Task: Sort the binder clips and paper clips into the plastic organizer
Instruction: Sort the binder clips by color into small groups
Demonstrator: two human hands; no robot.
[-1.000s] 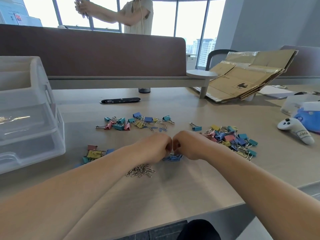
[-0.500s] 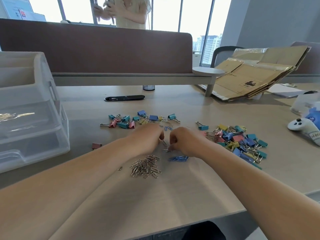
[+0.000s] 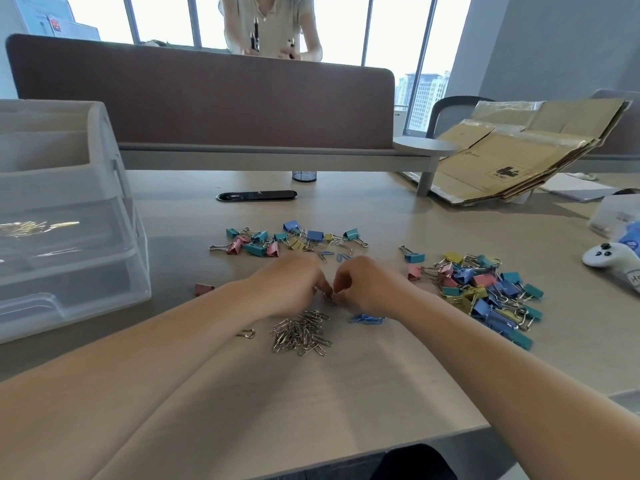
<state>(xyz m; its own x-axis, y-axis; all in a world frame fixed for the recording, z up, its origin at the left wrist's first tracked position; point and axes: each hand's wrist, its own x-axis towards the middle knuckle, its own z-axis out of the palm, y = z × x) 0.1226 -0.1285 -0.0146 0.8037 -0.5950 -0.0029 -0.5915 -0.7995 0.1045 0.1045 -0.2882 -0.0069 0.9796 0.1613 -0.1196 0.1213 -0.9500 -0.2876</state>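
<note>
A: Where are the hands?

B: Close together over the middle of the worktop [image 3: 346,393]. The left hand [image 3: 294,289] and right hand [image 3: 367,289] have curled fingers, and their tips meet on a single clip [image 3: 331,301]. It looks silver, but it is too small to be sure.

A: Why both hands on one clip?

B: Probably it is hooked to another, or being picked out of the loose ones. It sits just above the silver paper clips [image 3: 301,332], so I judge that it goes there.

A: So the sorting happens on the worktop first?

B: It seems so. The blue paper clips [image 3: 367,319] make a small heap just beside the right wrist, apart from the silver ones. The binder clips lie farther out: a row [image 3: 287,239] beyond the hands and a big mixed heap [image 3: 485,289] to the right.

A: And the plastic organizer [image 3: 69,220]?

B: At the left edge, well apart from the hands. Something gold glints through one tier; the lower tiers look empty through the walls.

A: How far along, then?

B: Early, I think. Nearly everything is on the worktop, including a stray pink binder clip [image 3: 204,289] near the organizer.
</note>
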